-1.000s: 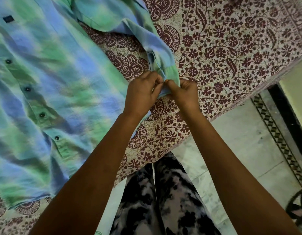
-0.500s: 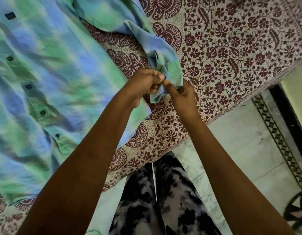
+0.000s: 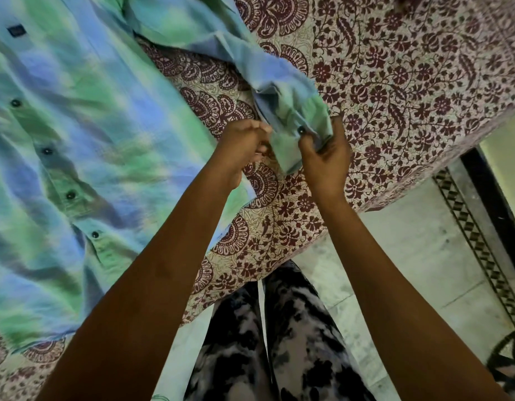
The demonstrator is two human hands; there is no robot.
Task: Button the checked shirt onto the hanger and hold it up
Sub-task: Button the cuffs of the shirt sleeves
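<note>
The shirt (image 3: 76, 134), blue and green, lies spread flat on a bed covered by a maroon floral bedspread (image 3: 409, 82). Its body occupies the left part of the bed, reaching the near edge at the lower left. A row of dark buttons (image 3: 70, 195) runs down the placket, which appears fastened where visible. A small dark label (image 3: 16, 30) sits high on the chest area.

One sleeve (image 3: 250, 62) runs from the shirt body toward the bed's near edge, ending in the cuff (image 3: 296, 131), which is lifted slightly off the bedspread between both hands.

Left hand (image 3: 244, 146): fingers curled, grip closed on the left edge of the cuff fabric, pinching it between thumb and fingertips. The exact fingertip contact is partly hidden by the hand itself.

Right hand (image 3: 325, 157): fingers curled round the cuff's right side, thumb on top just beside the cuff button (image 3: 301, 130), remaining fingers underneath the cloth. Grip closed on the cuff.

The two hands sit close together, with the cuff spanning the gap between them. The cuff button faces up, exposed; whether it has passed through its hole cannot be told.

No hanger can be made out.

Below the bed's near edge: the person's legs in black-and-white patterned trousers (image 3: 279, 342), standing on a pale tiled floor (image 3: 409, 256) with a dark patterned border strip (image 3: 476, 241) at right.
</note>
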